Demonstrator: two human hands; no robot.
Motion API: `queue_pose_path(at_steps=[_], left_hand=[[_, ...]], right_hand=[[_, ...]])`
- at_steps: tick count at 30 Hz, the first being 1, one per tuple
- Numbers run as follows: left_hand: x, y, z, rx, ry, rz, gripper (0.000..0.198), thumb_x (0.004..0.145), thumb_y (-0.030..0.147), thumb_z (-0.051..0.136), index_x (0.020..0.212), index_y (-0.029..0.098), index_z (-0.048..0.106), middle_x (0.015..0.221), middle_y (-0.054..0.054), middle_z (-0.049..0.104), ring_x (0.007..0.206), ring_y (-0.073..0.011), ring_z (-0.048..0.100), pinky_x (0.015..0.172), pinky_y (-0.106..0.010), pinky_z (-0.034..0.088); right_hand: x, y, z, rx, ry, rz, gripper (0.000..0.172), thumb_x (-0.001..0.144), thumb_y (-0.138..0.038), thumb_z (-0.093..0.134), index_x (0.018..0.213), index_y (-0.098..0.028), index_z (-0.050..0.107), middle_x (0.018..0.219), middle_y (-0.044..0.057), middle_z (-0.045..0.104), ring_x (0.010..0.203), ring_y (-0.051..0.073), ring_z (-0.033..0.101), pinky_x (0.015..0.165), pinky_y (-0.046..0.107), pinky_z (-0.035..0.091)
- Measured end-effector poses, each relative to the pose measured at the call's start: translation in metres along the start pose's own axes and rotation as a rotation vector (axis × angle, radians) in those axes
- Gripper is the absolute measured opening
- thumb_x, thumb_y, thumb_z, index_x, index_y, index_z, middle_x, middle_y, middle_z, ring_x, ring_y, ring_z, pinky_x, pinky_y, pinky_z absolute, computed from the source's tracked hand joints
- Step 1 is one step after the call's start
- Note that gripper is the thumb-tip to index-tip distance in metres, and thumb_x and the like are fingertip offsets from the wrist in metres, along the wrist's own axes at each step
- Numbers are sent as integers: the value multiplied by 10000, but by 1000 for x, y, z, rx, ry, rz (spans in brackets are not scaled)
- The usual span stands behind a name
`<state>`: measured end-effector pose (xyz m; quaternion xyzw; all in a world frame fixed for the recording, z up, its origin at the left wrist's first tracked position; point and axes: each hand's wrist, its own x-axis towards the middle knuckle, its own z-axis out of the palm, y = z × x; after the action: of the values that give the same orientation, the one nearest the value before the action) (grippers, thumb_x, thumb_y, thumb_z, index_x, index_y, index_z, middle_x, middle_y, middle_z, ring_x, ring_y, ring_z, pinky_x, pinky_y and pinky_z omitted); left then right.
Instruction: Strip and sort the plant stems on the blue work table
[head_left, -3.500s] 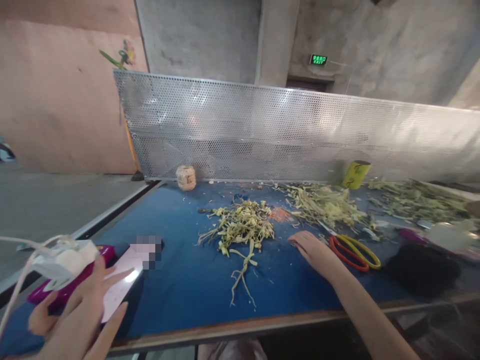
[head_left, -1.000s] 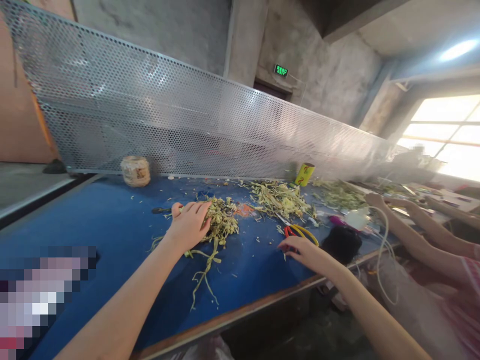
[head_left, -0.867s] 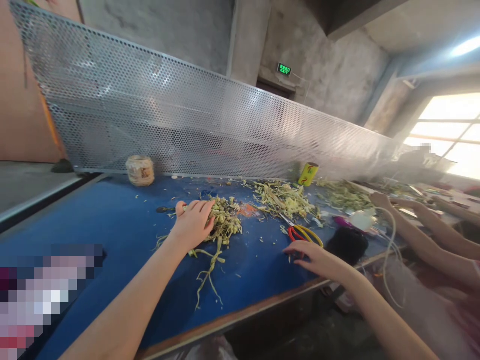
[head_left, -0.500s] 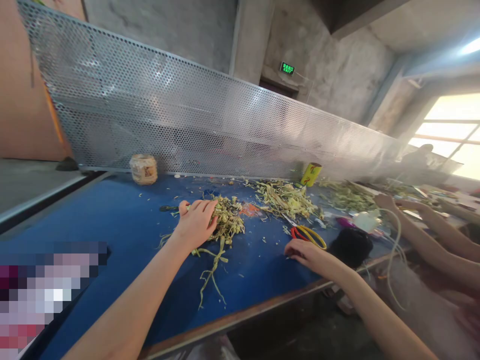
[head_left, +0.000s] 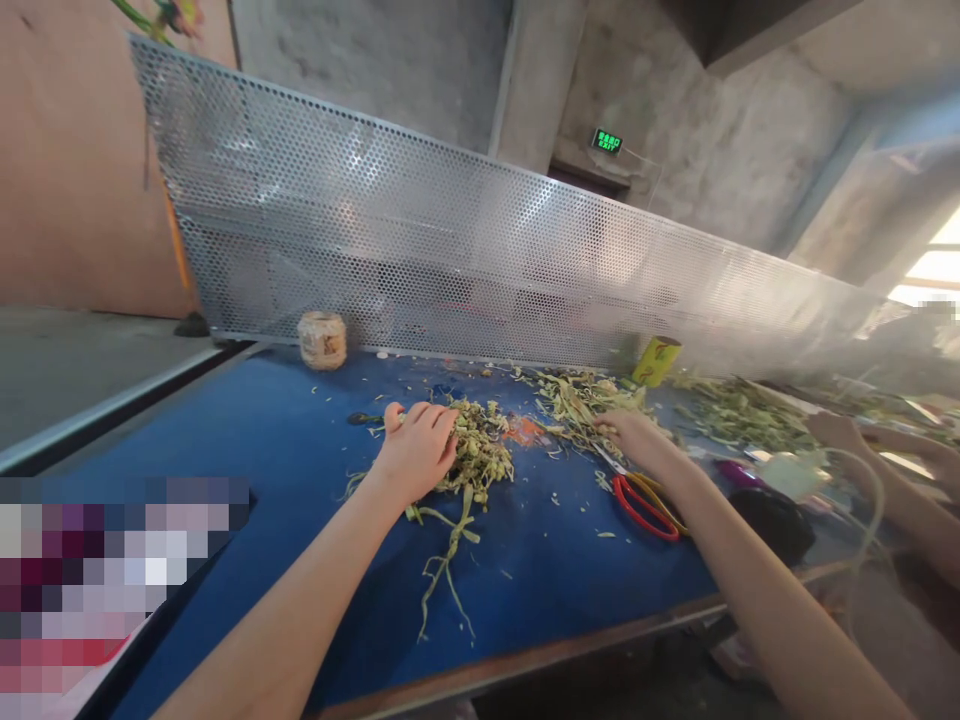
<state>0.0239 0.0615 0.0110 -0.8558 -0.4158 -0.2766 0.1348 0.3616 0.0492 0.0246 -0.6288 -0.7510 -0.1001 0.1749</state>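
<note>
My left hand (head_left: 420,445) is curled over a knotted clump of dry, yellow-green plant strips (head_left: 480,455) on the blue tabletop. A few long strips (head_left: 450,560) trail from it toward the table's front edge. At the near side of a loose pile of the same dry strips (head_left: 574,400), my right hand (head_left: 630,435) has its fingers drawn together among the strips; the fingertips are partly hidden. Scissors (head_left: 645,508) with one red and one yellow handle loop lie just below my right hand and forearm, blades toward the pile.
A roll of pale twine (head_left: 322,340) and a yellow-green can (head_left: 657,360) stand by the perforated metal screen (head_left: 450,250). Orange scraps (head_left: 525,431) lie between the strips. A black rounded item (head_left: 772,525) sits at right, near a co-worker's arms (head_left: 900,490) and another green pile (head_left: 742,412).
My right hand has moved from the tabletop near the scissors' handles forward to the loose pile. My left hand stays on the clump. The view has shifted slightly left.
</note>
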Motion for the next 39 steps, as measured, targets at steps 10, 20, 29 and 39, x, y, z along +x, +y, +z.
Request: queue_pose_path(at_steps=[10, 20, 29, 39], left_hand=[[-3, 2, 5, 3, 17, 19, 291, 809, 222, 356, 1051, 163, 505, 1057, -79, 591, 1000, -226, 478, 859, -446, 188], [0, 2, 7, 19, 17, 36, 263, 797, 218, 375, 1009, 177, 525, 1046, -75, 594, 985, -232, 486, 849, -449, 201], [-1, 4, 6, 11, 11, 30, 359, 809, 221, 347, 1144, 148, 452, 1061, -97, 589, 1004, -239, 471, 861, -453, 192], [-1, 4, 6, 22, 10, 30, 357, 798, 214, 356, 1133, 163, 468, 1044, -94, 600, 999, -242, 483, 855, -442, 201]], right_hand=[[-56, -26, 27, -61, -300, 57, 256, 675, -15, 406, 821, -126, 584, 840, 99, 617, 790, 174, 559, 712, 259, 398], [5, -25, 1, -49, 5, 190, 276, 706, -55, 430, 893, -146, 612, 922, 105, 626, 939, 224, 533, 838, 352, 367], [-47, -95, 16, 228, -309, -71, 273, 677, -55, 520, 926, -149, 585, 921, 72, 623, 848, 164, 564, 777, 282, 420], [-38, -87, 24, 131, -198, -116, 238, 685, -2, 437, 800, -142, 591, 793, 59, 614, 757, 145, 550, 726, 247, 421]])
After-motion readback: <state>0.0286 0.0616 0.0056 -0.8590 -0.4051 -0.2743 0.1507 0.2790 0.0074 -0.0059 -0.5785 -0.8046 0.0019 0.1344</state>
